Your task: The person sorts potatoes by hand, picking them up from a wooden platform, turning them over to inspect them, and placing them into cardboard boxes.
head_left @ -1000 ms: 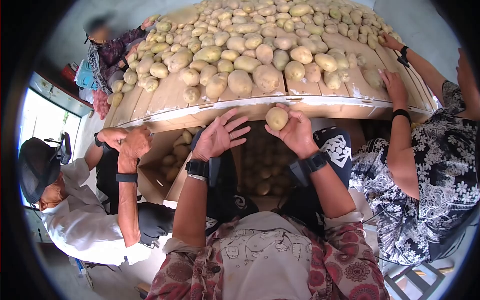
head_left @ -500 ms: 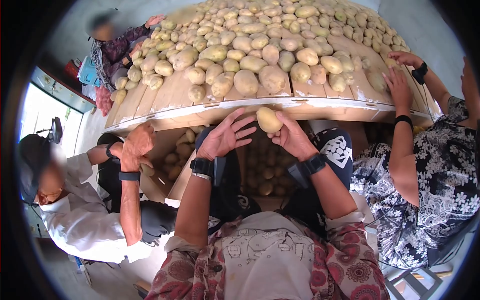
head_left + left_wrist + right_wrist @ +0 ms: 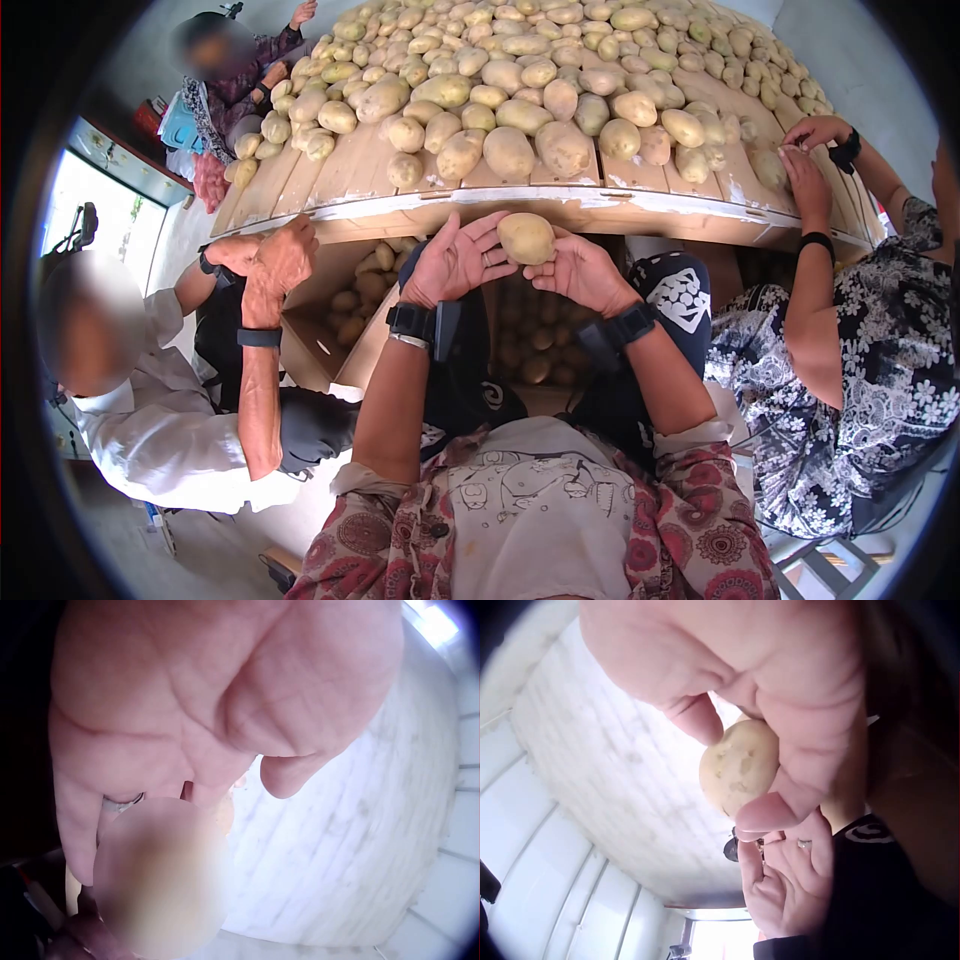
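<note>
One potato point(image 3: 526, 239) is up between the two hands, in front of the table's near edge. The right hand point(image 3: 583, 272) holds it from the right; in the right wrist view its thumb and fingers lie around the potato point(image 3: 740, 766). The left hand point(image 3: 456, 262), palm up with fingers extended, has its fingertips at the potato's left side. In the left wrist view the left palm point(image 3: 217, 690) shows above the blurred potato point(image 3: 161, 877). A ring is on one left finger.
Many potatoes point(image 3: 565, 148) cover the wide table, whose white front edge point(image 3: 430, 203) curves ahead. Below are boxes of potatoes point(image 3: 350, 305). A person in white point(image 3: 170, 430) sits left, one in a floral dress point(image 3: 870, 370) right, another person point(image 3: 225, 80) at the far left.
The potato has moved from the right hand's fingers leftward to between both hands. The left hand has come closer, its fingers now at the potato. The neighbours' hands have shifted.
</note>
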### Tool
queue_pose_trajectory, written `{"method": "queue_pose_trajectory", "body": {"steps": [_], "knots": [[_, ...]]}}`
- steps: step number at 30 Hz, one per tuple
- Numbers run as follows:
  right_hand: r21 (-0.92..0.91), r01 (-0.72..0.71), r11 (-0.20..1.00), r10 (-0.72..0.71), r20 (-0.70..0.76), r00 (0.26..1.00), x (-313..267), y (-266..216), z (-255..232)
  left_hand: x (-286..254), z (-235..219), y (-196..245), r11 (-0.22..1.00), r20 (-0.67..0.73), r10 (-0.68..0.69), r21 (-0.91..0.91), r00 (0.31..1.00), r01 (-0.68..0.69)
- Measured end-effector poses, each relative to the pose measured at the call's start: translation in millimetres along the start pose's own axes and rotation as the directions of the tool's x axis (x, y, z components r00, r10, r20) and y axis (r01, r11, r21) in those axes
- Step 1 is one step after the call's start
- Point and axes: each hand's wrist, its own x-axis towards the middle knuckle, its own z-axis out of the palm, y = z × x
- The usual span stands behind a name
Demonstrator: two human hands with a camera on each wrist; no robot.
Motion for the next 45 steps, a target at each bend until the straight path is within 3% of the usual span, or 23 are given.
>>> {"method": "queue_pose_trajectory", "body": {"steps": [2, 4, 7, 11, 24, 29, 32, 34, 36, 41, 45], "knots": [[-0.051, 0.018, 0.999, -0.018, 0.010, 1.000, -4, -3, 7, 0, 3, 1, 1.000, 0.001, 0.005, -0.005, 1.000, -0.005], [-0.102, 0.034, 0.994, -0.032, 0.024, 0.999, -8, -6, 15, -2, 6, 1, 0.983, -0.043, -0.006, 0.183, 0.999, 0.014], [-0.172, 0.047, 0.984, -0.039, 0.051, 0.998, -12, -7, 18, -6, 10, -2, 0.975, -0.166, 0.030, 0.222, 0.986, 0.007], [-0.189, 0.058, 0.980, -0.043, 0.082, 0.996, -14, -7, 19, -11, 6, 0, 0.983, -0.191, 0.014, 0.183, 0.982, 0.022], [-0.214, 0.072, 0.974, -0.076, -0.007, 0.997, -17, 9, 24, -19, -9, -8, 0.976, -0.047, 0.142, 0.171, 0.989, -0.133], [-0.179, 0.100, 0.979, -0.096, 0.028, 0.995, -13, 15, 19, -22, -9, -9, 0.970, -0.003, 0.169, 0.176, 0.986, -0.166], [-0.191, 0.122, 0.974, -0.127, -0.011, 0.992, -14, 14, 23, -22, -8, -9, 0.969, 0.000, 0.156, 0.193, 0.988, -0.153], [-0.210, 0.140, 0.968, -0.151, -0.038, 0.988, -14, 11, 24, -22, -1, -7, 0.970, -0.085, 0.142, 0.211, 0.986, -0.121], [-0.228, 0.227, 0.947, -0.248, -0.069, 0.966, -13, 9, 22, -20, -4, -6, 0.971, -0.095, 0.128, 0.216, 0.987, -0.105], [-0.302, 0.169, 0.938, -0.176, 0.005, 0.984, -18, 6, 20, -22, -6, -7, 0.959, -0.143, 0.065, 0.284, 0.988, -0.022], [-0.370, 0.108, 0.923, -0.099, 0.043, 0.994, -21, 6, 27, -18, -3, -4, 0.945, -0.091, 0.019, 0.328, 0.996, 0.012]]}}
